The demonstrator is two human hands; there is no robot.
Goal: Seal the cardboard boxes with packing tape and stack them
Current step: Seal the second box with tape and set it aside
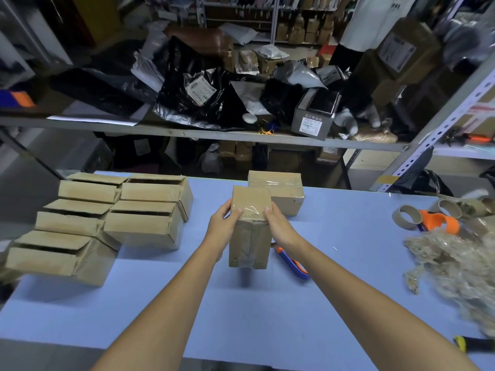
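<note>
Blue table, messy shelves behind: left hand and right hand both grip the upright taped box, sealed box sitting just behind it.

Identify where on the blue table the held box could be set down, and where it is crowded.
Bare: the near strip of the table, and the stretch between the taped box and the tape cores. Crowded: open boxes at left, tape tangle at right.

A small brown box, clear tape glossy over its top, is held upright on end above the bench. Just behind it sits another taped box. Five unsealed boxes, flaps loose, cluster at the left.
</note>
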